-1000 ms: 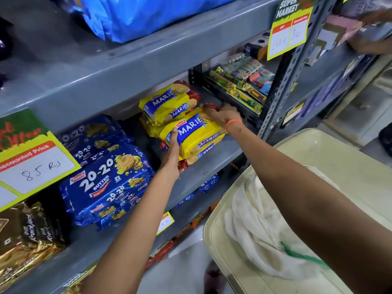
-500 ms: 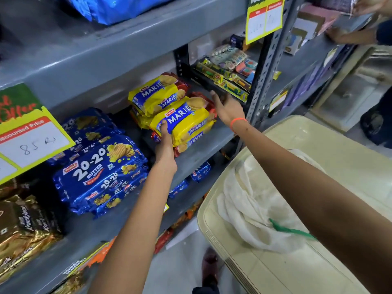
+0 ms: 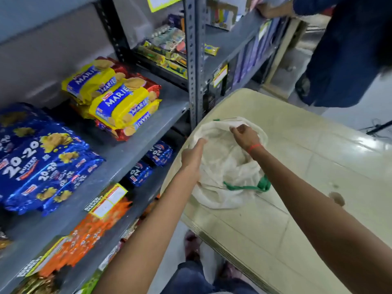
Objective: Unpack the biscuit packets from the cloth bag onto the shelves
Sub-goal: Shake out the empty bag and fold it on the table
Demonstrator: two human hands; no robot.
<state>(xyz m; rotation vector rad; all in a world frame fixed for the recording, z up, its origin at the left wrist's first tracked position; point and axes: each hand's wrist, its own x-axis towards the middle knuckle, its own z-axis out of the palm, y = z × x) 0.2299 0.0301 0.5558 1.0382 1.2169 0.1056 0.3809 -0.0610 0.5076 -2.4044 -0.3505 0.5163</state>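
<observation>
Both hands at the cloth bag (image 3: 224, 164) on the cream counter (image 3: 318, 166). Left hand (image 3: 192, 159) pinching the bag's rim at 9 o'clock; right hand (image 3: 246, 135) curled on the rim at 12 o'clock. Green drawstring (image 3: 248, 186) trailing at 5 o'clock. Yellow Marie packets (image 3: 118, 98) stacked on the grey shelf (image 3: 131, 149) at 10 o'clock, blue 20-20 packs (image 3: 42, 164) at 9. Another person's dark trousers (image 3: 347, 60) at 1 o'clock.

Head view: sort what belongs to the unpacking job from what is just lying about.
Job:
cloth bag
Marie packets
left hand
right hand
shelf

Lying about:
20-20 packets
orange packets
price tag
table
</observation>
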